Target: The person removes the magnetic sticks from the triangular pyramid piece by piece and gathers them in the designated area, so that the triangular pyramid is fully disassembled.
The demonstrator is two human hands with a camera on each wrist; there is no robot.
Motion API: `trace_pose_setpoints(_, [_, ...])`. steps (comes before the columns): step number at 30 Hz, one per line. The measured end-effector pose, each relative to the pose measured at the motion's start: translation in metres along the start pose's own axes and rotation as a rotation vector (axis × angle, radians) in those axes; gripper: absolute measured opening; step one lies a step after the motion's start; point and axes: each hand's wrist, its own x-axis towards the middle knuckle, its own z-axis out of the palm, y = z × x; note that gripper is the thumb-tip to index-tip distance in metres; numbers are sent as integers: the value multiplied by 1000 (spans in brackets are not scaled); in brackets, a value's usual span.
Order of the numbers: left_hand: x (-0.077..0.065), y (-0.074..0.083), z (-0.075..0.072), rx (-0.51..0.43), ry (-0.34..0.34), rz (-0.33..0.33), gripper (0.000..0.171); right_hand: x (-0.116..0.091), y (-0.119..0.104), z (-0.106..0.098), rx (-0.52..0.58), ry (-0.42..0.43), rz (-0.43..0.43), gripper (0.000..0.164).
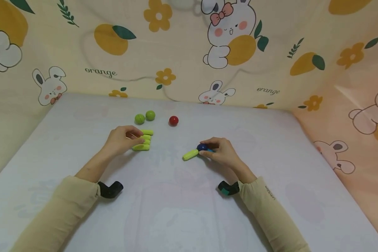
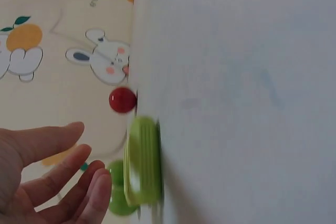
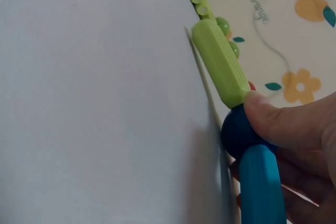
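My right hand (image 1: pixel 222 151) pinches a dark blue ball (image 3: pixel 242 131) between thumb and fingers. A lime-green ribbed rod (image 3: pixel 220 61) sticks out from one side of the ball, and a light blue rod (image 3: pixel 261 184) from another. Over at the left, my left hand (image 1: pixel 123 139) hovers beside several lime-green rods (image 1: pixel 141 147) lying side by side. In the left wrist view its fingers (image 2: pixel 81 158) are spread and loosely bent, holding nothing, just short of the nearest rod (image 2: pixel 143 161).
Behind the rods sit two green balls, one at the left (image 1: pixel 139 119) and one at the right (image 1: pixel 150 115). A red ball (image 1: pixel 174 120) lies to their right. The white tabletop (image 1: pixel 176 210) ends at a patterned cloth backdrop (image 1: pixel 182 52).
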Motion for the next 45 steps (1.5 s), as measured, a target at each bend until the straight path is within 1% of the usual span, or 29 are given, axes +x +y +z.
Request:
trace_pose_setpoints(4, [6,7,10,-30,-33,15,32,0,-2,3,-7,29,22,35])
trace_pose_setpoints(13, [15,19,28,-32,-94,43,32,2,-5,6,-45,76,84,36])
trace_pose_setpoints(21, [23,24,42,-50,-116,62,30,3,-3,7,-55,89,84,36])
trace_pose_setpoints(29, [29,31,54,-46,-144,44,30,2,-5,6,-42,92,107,36])
trace_pose_setpoints(36, [30,37,61,-65,-157,68,28,2,-4,6,-37,99,102,35])
trace_pose_setpoints(42, [34,40,70,-82,-179,83,27,2,-3,5,-43,102,104,35])
trace_pose_setpoints(45, [35,43,75,-97,-191,88,30,1,-3,5,-49,106,105,35])
